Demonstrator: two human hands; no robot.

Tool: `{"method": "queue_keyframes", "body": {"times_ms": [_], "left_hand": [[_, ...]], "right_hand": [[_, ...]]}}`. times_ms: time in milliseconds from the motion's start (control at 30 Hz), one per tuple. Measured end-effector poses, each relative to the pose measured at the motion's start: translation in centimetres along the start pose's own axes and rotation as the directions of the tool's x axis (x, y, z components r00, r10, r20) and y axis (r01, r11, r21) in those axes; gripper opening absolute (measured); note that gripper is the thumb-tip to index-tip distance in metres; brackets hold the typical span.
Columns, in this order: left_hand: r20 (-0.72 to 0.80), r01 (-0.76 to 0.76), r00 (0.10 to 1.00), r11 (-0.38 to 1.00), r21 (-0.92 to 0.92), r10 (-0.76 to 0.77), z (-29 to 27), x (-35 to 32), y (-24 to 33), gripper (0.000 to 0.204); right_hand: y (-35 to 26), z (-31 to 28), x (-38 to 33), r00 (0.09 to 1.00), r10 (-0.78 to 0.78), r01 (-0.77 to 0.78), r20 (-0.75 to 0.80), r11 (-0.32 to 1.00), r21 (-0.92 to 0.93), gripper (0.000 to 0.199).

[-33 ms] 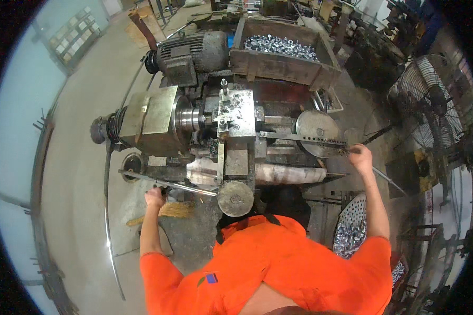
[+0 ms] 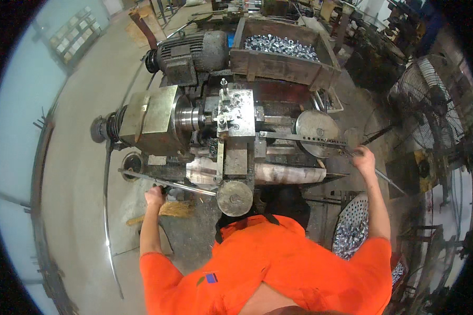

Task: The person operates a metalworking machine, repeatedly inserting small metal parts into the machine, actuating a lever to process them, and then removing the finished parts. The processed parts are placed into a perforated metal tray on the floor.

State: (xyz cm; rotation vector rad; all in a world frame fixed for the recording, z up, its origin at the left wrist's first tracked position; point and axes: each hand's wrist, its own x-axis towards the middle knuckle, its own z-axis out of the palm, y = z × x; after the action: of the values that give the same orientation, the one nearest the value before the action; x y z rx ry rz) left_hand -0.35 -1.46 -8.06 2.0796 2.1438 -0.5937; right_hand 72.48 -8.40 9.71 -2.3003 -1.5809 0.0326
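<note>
A small metal-turning lathe stands before me, with a boxy headstock (image 2: 150, 113), a chuck (image 2: 188, 119) and a tool block (image 2: 239, 113) on its slide. At the left, my left hand (image 2: 154, 196) is closed round a dark handle (image 2: 166, 189), just under a long steel lever (image 2: 186, 187) that runs to a round metal disc (image 2: 235, 199). My right hand (image 2: 363, 159) grips the outer end of a flat bar lever (image 2: 305, 138) with a row of holes. That bar crosses over a larger disc (image 2: 317, 127). My right fingers partly hide the grip.
Behind the lathe sit a motor (image 2: 194, 52) and a wooden crate (image 2: 284, 65) of small shiny metal parts. A perforated basket (image 2: 356, 210) of similar parts is by my right arm. A fan (image 2: 428, 100) stands right; a straw broom (image 2: 171, 210) lies on the floor left.
My right hand has shifted slightly right and down at the lever's end. My left hand stays on its handle.
</note>
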Motion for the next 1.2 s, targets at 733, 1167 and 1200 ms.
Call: {"method": "queue_keyframes", "body": {"times_ms": [733,1167,1200], "left_hand": [[0.032,-0.050,0.881,-0.160,-0.986,-0.473,-8.0,-0.5,1.2,0.036],[0.052,-0.009,0.884,-0.128,-0.992,-0.465,-8.7,-0.6,1.4,0.037],[0.073,0.026,0.887,-0.109,-0.994,-0.457,-8.4,-0.3,0.9,0.038]], "right_hand": [[5.0,6.5,-20.2,0.894,0.394,-0.439,0.214,0.866,0.238,0.026],[0.0,4.8,-20.7,0.882,0.401,-0.465,0.246,0.820,0.334,0.032],[1.6,6.5,-21.5,0.940,0.311,-0.341,0.144,0.885,0.318,0.034]]}}
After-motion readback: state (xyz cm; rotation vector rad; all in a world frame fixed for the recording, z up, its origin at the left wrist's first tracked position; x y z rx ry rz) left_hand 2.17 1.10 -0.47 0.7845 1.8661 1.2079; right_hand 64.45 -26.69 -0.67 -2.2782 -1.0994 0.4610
